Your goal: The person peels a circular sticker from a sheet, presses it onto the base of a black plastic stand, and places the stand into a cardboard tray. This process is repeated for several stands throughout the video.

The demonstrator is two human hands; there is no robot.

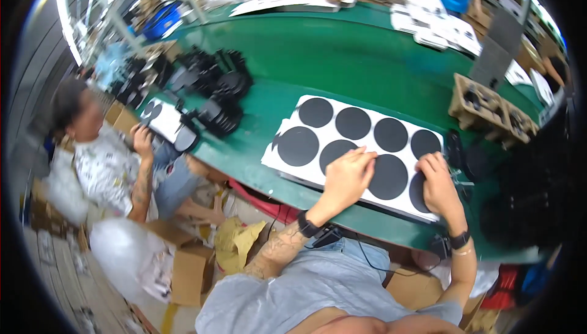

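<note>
A white sheet point(287, 123) carrying several black round pads lies on the green table point(354, 59) in front of me. My left hand point(348, 174) rests on the sheet, fingertips touching a black disc point(388, 176) in the near row. My right hand point(437, 181) presses on the disc at the sheet's near right end point(417, 194), fingers curled at its edge. Whether either hand pinches anything is hidden by the fingers. Both wrists wear black bands.
A pile of black parts point(217, 92) lies at the table's left. Brown moulded pulp trays point(489, 111) stand to the right. A seated person point(104, 150) handles a white sheet at the left. Two people in blue work across the table by white stacks point(437, 25). Cardboard boxes point(186, 267) litter the floor.
</note>
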